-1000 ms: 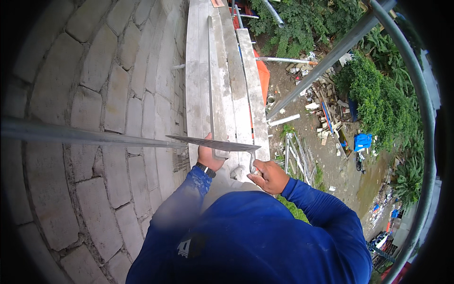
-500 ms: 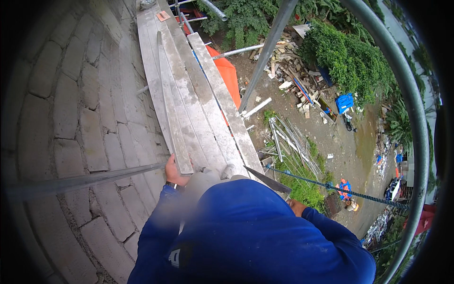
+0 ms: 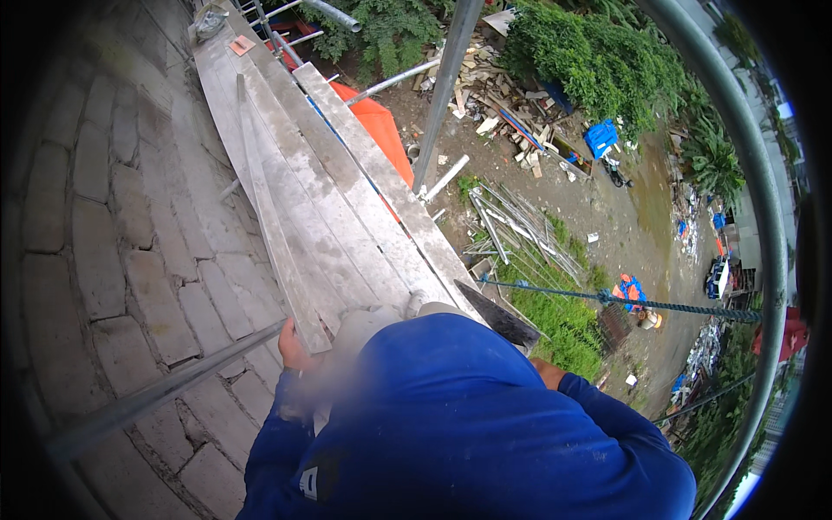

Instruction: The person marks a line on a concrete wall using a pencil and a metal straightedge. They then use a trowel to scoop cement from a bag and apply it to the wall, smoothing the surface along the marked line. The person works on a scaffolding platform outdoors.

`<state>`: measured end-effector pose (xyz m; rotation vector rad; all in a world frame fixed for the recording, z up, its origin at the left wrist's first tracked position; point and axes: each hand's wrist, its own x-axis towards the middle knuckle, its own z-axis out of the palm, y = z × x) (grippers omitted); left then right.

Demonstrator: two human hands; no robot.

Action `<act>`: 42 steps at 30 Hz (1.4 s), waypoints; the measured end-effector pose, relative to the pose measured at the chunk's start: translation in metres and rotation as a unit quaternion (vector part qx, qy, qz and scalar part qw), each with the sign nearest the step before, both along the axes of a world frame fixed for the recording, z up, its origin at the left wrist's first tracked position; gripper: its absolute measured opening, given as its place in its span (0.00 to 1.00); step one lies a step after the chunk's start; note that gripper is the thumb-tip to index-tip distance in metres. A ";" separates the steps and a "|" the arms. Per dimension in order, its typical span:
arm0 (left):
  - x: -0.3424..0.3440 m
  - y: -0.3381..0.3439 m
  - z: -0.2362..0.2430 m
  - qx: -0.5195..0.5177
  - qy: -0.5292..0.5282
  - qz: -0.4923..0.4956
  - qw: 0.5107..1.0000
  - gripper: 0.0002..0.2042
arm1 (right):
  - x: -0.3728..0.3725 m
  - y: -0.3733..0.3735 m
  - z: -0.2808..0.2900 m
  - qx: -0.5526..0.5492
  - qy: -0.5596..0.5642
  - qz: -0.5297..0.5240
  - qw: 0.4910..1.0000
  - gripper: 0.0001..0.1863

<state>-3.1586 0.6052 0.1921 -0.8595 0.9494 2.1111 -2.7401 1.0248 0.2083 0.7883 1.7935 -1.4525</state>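
My left hand (image 3: 295,345) is closed around the near end of a long, narrow grey straightedge bar (image 3: 270,217). From there the bar stretches away along the grey scaffold planks (image 3: 342,195), close to the block wall. On the other side of my body, my right hand (image 3: 548,373) is partly hidden behind my blue shirt. Just in front of it a dark tapered blade (image 3: 498,317) sticks out over the planks' outer edge. The blade's handle is hidden, and the fingers there are mostly out of sight.
A block wall (image 3: 156,286) rises at my left, crossed by a metal pole (image 3: 173,379). Scaffold tubes and a curved rail (image 3: 774,217) stand at right, with a blue rope (image 3: 641,303). Far below lies ground with debris. An orange-pink flat piece (image 3: 242,45) rests on the far planks.
My view has shifted, so the planks, bar and wall sit further left and more slanted. My left hand keeps hold of the bar; the dark blade stays beside my right hand.
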 end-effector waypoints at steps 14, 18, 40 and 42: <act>-0.008 -0.089 -0.014 0.073 -0.026 -0.003 0.997 0.23 | -0.130 -0.024 0.017 0.052 0.031 0.046 0.997 0.21; -0.008 -0.107 -0.027 0.083 -0.020 0.002 0.996 0.22 | -0.166 -0.015 0.038 -0.036 -0.005 0.172 0.984 0.24; -0.002 -0.111 -0.048 0.070 0.011 0.060 0.996 0.23 | -0.202 0.025 -0.071 0.151 0.099 0.084 0.980 0.34; -0.003 -0.113 -0.052 0.076 0.013 0.052 0.996 0.23 | -0.201 0.035 -0.076 0.110 0.112 0.059 0.986 0.35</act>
